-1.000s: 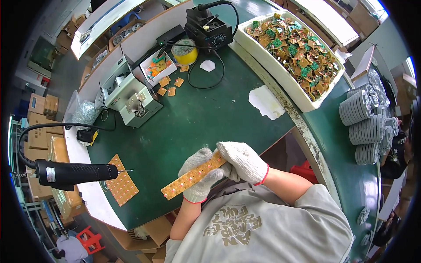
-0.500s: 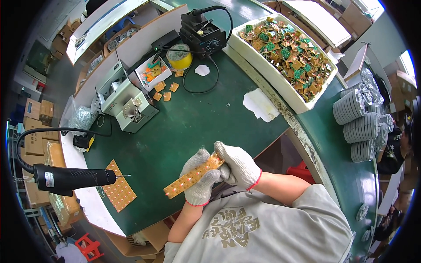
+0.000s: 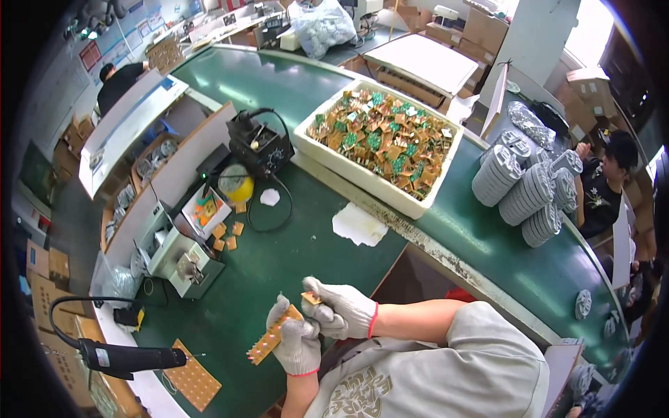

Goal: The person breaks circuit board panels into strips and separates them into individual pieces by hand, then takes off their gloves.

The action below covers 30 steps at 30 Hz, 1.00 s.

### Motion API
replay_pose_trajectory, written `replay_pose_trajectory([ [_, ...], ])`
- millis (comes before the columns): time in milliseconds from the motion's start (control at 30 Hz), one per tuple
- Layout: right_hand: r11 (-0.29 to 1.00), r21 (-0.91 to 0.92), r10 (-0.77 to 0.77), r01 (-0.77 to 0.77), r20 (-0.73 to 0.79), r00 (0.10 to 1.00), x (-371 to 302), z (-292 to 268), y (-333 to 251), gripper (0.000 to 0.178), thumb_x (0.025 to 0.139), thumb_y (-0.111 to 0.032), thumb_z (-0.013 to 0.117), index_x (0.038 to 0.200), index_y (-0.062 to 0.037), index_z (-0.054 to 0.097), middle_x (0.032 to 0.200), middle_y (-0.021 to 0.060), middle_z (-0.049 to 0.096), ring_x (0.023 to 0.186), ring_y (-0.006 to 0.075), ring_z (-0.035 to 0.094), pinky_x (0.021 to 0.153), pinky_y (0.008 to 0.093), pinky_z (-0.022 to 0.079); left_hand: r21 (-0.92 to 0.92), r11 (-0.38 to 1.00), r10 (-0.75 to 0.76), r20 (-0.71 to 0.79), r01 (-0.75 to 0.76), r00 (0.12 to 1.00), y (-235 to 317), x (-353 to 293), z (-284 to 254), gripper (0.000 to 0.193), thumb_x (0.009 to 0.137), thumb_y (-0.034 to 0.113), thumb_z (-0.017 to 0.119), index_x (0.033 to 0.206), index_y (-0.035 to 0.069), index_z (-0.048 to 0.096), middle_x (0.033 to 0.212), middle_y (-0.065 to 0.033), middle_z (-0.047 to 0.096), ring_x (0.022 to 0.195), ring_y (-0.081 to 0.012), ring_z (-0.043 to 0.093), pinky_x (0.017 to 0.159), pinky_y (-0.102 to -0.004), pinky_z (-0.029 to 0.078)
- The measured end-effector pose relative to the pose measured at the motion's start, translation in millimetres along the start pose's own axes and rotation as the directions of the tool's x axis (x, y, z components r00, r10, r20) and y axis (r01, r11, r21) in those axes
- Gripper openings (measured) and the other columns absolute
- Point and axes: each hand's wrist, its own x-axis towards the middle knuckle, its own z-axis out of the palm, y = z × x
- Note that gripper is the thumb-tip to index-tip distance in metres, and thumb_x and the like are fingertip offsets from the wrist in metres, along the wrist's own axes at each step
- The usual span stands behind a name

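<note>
A short strip of tan circuit boards (image 3: 269,340) is gripped by my left hand (image 3: 300,348), which wears a white knit glove with a red cuff. Close beside it, my gloved right hand (image 3: 345,310) pinches a small single circuit board (image 3: 311,298) between thumb and fingers. That small board stands apart from the strip's upper end. Both hands are over the near edge of the green table (image 3: 300,244), in front of my body. To their left, a larger tan circuit board panel (image 3: 194,376) lies flat on the table.
A black handheld tool (image 3: 136,357) with a thin metal tip overhangs the panel. Farther back are a grey machine (image 3: 178,261), loose boards (image 3: 219,230), a black control box (image 3: 261,148) and a yellow tin (image 3: 237,184). A white foam box (image 3: 362,182) holds many boards. Grey parts (image 3: 526,198) stand stacked right.
A small board has come off the strip's upper end into my right hand, leaving the strip shorter. My hands have parted slightly. The view has tilted up, showing more of the room.
</note>
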Motion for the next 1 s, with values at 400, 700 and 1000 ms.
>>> replay_pose_trajectory([
  [400, -0.258, -0.818, -0.931, 0.514, 0.353, 0.095, 24.6, -24.9, -247.8, 0.04, 0.11, -0.039, 0.047, 0.097, -0.0035, 0.061, 0.085, 0.0065, 0.066, 0.058, 0.0112, 0.056, 0.051, 0.0225, 0.049, 0.025, 0.999, -0.037, -0.067, 0.038, 0.997, -4.9, -1.3, 1.4, 0.041, 0.096, 0.02, 0.077, 0.135, 0.016, 0.064, 0.136, 0.0073, 0.061, 0.069, -0.0087, 0.053, 0.066, -0.0265, 0.046],
  [700, 0.861, -0.418, -0.344, 0.289, -0.062, 0.937, -13.0, 26.2, -126.8, 0.039, 0.108, -0.035, 0.052, 0.117, 0.0013, 0.065, 0.093, 0.0083, 0.07, 0.071, 0.0146, 0.064, 0.065, 0.0255, 0.053, 0.038, 0.999, -0.016, -0.063, 0.018, 0.998, 13.7, 7.9, -10.4, 0.045, 0.092, 0.013, 0.079, 0.134, 0.008, 0.062, 0.103, -0.0039, 0.068, 0.066, -0.0103, 0.056, 0.059, -0.0303, 0.051],
  [1000, 0.619, -0.782, -0.158, 0.07, -0.036, 0.987, -11.9, 5.1, -37.2, 0.034, 0.108, -0.035, 0.056, 0.109, -0.003, 0.067, 0.083, 0.0067, 0.067, 0.06, 0.0111, 0.057, 0.055, 0.0235, 0.049, 0.482, 0.831, 0.183, 0.232, -0.277, 0.955, 2.4, 16.2, 21.6, 0.057, 0.086, 0.004, 0.081, 0.136, 0.001, 0.053, 0.091, -0.0126, 0.067, 0.07, -0.018, 0.062, 0.058, -0.0321, 0.054],
])
